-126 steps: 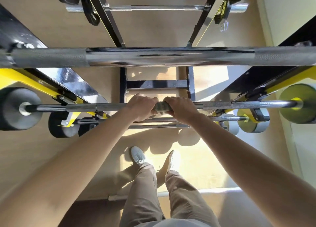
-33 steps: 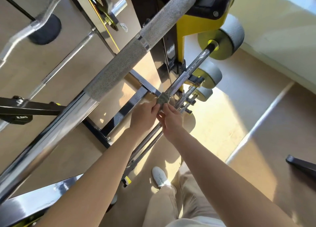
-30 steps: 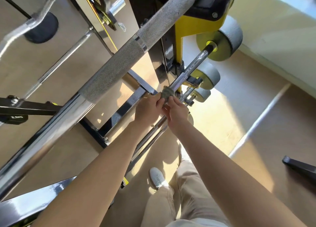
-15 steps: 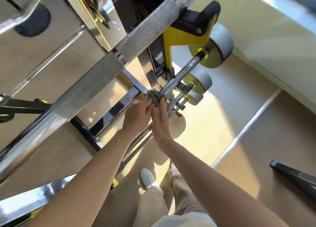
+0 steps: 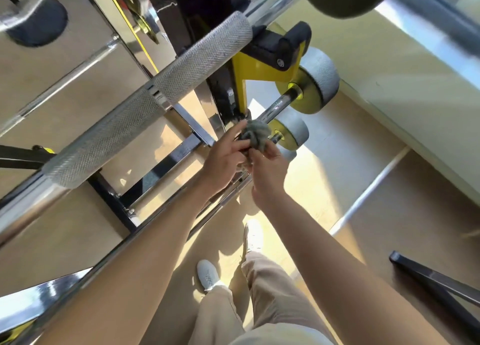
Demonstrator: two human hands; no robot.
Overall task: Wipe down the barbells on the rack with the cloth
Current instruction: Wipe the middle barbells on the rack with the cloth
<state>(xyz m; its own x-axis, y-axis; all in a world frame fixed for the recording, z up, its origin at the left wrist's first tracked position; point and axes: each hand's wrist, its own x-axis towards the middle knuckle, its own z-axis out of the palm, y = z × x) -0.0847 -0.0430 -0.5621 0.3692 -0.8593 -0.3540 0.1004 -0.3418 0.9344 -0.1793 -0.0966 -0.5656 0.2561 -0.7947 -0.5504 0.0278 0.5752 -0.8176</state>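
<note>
Grey cloth [image 5: 255, 134] in curled right hand [image 5: 270, 169]

Crumpled grey-green cloth [image 5: 255, 134]: plain, no print. Thick steel barbell [image 5: 145, 103]: bright chrome, with a matte grey diamond-knurl pattern. Thin chrome barbell [image 5: 275, 108]: mirror silver. Its round rubber end weight [image 5: 322, 77] is mid-grey with a yellow inner face. Steel rack bracket [image 5: 259, 69]: yellow, black cap. Rack upright [image 5: 202, 12]: gloss black. Floor [image 5: 376, 175]: tan. Loose trousers [image 5: 272, 292]: beige. Lace-up shoe [image 5: 207, 276]: pale grey-white.
</note>
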